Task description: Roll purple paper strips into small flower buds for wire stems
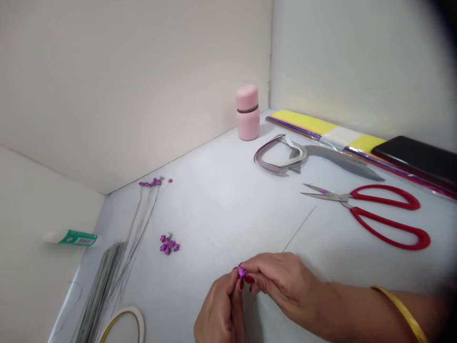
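Note:
In the lower middle, my left hand (221, 305) and my right hand (285, 276) meet fingertip to fingertip. Both pinch a small purple flower (242, 271), apparently of folded paper, which the fingers partly cover. From behind my right hand a thin wire (302, 226) runs up and to the right; whether it joins the flower is hidden. Left of my hands lies a little cluster of purple flowers (169, 245). Further back, several purple flower heads (155, 182) sit at the ends of thin wire stems (144, 219).
Red-handled scissors (344, 197) lie spread at right. Behind them are curled paper strips (274, 166), a packet of coloured strips (307, 123), a black case (417, 157) and a pink flask (247, 114). At left are a wire bundle (102, 290), a tape roll (141, 324) and a green-white tube (76, 237).

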Demonstrator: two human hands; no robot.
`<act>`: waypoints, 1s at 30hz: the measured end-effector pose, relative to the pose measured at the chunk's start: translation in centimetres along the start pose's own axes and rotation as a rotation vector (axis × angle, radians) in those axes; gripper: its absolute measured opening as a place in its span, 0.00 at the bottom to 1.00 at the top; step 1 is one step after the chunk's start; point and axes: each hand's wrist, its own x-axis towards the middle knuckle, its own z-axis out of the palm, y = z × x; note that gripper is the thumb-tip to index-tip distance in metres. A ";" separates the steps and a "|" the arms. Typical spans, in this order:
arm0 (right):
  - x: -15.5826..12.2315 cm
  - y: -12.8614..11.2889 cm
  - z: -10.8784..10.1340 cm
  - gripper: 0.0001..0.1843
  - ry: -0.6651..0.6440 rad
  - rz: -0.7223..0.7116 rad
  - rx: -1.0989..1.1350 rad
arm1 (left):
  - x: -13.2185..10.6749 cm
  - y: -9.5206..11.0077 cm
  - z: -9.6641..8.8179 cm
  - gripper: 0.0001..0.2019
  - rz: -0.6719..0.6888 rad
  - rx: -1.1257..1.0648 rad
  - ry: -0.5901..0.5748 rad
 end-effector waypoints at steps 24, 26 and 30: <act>1.4 -0.8 -0.6 0.11 -0.066 0.741 1.089 | 0.2 -0.4 0.3 0.09 -0.283 -0.402 -0.053; 1.2 -0.6 -0.6 0.12 -0.095 0.767 1.155 | 0.2 -0.4 0.4 0.09 -0.258 -0.426 -0.034; 1.2 -0.6 -0.6 0.13 -0.124 0.793 1.196 | 0.5 -0.2 0.3 0.09 -0.233 -0.443 -0.032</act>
